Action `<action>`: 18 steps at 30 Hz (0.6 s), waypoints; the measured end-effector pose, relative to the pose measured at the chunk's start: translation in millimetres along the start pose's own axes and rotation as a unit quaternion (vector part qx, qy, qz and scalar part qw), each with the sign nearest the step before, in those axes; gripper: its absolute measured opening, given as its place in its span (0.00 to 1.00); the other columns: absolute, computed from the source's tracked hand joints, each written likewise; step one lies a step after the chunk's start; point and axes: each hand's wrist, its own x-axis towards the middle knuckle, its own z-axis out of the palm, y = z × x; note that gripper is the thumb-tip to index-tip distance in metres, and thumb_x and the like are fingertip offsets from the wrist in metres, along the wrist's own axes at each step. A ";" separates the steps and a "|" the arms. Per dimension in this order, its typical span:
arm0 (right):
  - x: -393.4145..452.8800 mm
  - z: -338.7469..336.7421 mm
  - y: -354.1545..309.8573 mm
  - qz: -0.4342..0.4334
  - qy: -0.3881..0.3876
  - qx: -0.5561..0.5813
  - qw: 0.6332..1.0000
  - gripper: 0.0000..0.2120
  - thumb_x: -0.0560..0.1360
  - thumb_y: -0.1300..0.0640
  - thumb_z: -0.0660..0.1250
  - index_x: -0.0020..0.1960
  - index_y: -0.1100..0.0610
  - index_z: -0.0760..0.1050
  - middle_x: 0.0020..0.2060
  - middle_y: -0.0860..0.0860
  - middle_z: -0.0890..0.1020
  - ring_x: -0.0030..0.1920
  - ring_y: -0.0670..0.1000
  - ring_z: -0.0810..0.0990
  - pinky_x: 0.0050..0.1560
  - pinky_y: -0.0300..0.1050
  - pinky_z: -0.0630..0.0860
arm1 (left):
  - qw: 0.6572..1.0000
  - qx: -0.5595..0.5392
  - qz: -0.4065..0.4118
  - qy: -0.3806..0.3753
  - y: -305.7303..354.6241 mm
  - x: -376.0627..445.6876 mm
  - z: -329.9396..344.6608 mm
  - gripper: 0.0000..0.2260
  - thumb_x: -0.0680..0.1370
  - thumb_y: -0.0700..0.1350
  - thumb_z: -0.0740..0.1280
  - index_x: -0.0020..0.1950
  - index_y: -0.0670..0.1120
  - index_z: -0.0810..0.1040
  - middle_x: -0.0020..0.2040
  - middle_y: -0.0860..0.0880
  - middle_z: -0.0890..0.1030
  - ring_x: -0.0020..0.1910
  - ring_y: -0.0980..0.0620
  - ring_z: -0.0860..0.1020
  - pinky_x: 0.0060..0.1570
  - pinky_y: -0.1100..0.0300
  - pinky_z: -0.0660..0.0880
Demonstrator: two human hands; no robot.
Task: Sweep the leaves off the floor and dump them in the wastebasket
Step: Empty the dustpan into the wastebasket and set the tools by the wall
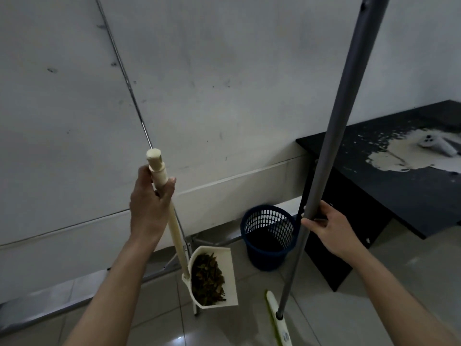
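a black bench (399, 196) with worn patches stands at right against the pale wall (224, 58). the right hand (326, 228) is wrapped round the grey broom pole (331, 146), its head (278, 318) on the tiled floor (336, 295). a dark blue wastebasket (268, 237) sits beside the bench. the left hand (149, 203) grips the cream dustpan handle (172, 221); the dustpan (214, 277), near the wastebasket, holds the leaves (207, 278).
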 end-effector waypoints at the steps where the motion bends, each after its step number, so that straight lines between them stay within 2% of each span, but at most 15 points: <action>1: 3.9 -5.0 4.4 0.001 -0.005 0.001 1.000 0.12 0.70 0.66 0.69 0.51 0.56 0.72 0.44 0.55 0.79 0.42 0.51 0.79 0.41 0.32 0.74 | 1.000 0.006 0.005 0.008 7.0 2.2 3.8 0.14 0.76 0.45 0.66 0.56 0.42 0.66 0.44 0.46 0.72 0.37 0.43 0.74 0.38 0.53 0.68; 4: 18.0 -28.3 19.5 -0.004 -0.028 0.005 1.000 0.12 0.70 0.65 0.69 0.50 0.54 0.72 0.43 0.52 0.79 0.41 0.47 0.79 0.41 0.33 0.75 | 0.999 0.024 0.006 0.047 31.2 6.3 18.6 0.14 0.76 0.46 0.66 0.55 0.42 0.66 0.44 0.47 0.72 0.38 0.40 0.76 0.41 0.45 0.75; 8: 39.1 -60.4 34.3 -0.027 -0.068 0.008 0.997 0.13 0.70 0.64 0.69 0.46 0.47 0.72 0.42 0.48 0.80 0.38 0.40 0.80 0.43 0.35 0.75 | 0.995 0.045 0.018 0.092 69.4 13.8 31.3 0.15 0.75 0.46 0.66 0.56 0.40 0.66 0.45 0.47 0.72 0.42 0.39 0.76 0.45 0.41 0.76; 11: 53.0 -81.3 43.2 -0.045 -0.096 0.016 0.994 0.15 0.69 0.65 0.70 0.44 0.45 0.72 0.41 0.47 0.80 0.37 0.34 0.79 0.42 0.27 0.75 | 0.992 0.049 0.030 0.116 101.9 21.1 38.7 0.16 0.75 0.46 0.66 0.58 0.41 0.66 0.46 0.46 0.71 0.44 0.39 0.77 0.46 0.40 0.76; 13: 57.4 -93.2 49.8 -0.048 -0.116 0.022 0.992 0.15 0.69 0.65 0.70 0.44 0.45 0.72 0.42 0.47 0.80 0.39 0.37 0.80 0.42 0.27 0.75 | 0.989 0.051 0.031 0.134 119.9 24.9 42.8 0.17 0.75 0.46 0.66 0.58 0.40 0.66 0.46 0.46 0.71 0.43 0.41 0.76 0.46 0.40 0.76; 16: 62.5 -109.1 61.8 -0.041 -0.130 0.025 0.990 0.15 0.70 0.64 0.69 0.46 0.45 0.72 0.44 0.49 0.81 0.46 0.44 0.79 0.49 0.36 0.74 | 0.987 0.043 0.029 0.154 141.7 32.2 48.1 0.16 0.75 0.48 0.67 0.56 0.44 0.66 0.46 0.47 0.71 0.44 0.39 0.77 0.44 0.39 0.77; 18: 64.7 -119.1 69.3 -0.034 -0.129 0.025 0.991 0.14 0.70 0.64 0.69 0.47 0.46 0.73 0.45 0.50 0.81 0.48 0.46 0.79 0.50 0.38 0.73 | 0.986 0.041 0.029 0.161 154.7 37.3 54.3 0.14 0.74 0.48 0.67 0.53 0.49 0.64 0.45 0.47 0.71 0.44 0.38 0.78 0.44 0.39 0.77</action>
